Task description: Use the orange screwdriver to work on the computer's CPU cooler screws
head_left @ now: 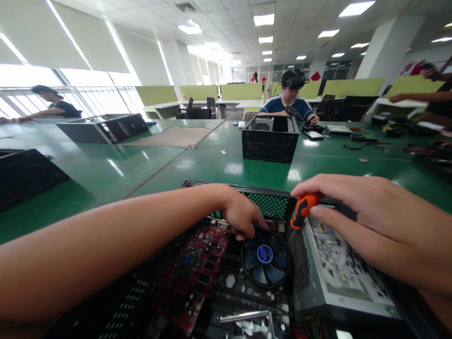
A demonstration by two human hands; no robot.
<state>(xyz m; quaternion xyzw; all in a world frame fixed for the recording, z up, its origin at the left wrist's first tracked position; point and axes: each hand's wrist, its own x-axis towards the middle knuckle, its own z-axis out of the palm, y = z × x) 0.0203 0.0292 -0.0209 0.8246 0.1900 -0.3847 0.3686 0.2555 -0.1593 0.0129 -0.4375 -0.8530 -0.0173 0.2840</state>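
An open computer case (271, 202) lies on the green table right under me. My left hand (242, 216) reaches inside, fingers curled down at the far rim of the blue CPU fan (265, 256); what they pinch is hidden. My right hand (367, 219) rests over the grey power supply (332, 270) and grips a screwdriver with an orange and black handle (303, 209). A red expansion card (196, 268) stands left of the fan.
Another open black case (270, 139) stands farther back in the middle, a third case (106, 127) at the back left. A person sits behind the middle case, others at both sides. Small parts and cables litter the right of the table (370, 141).
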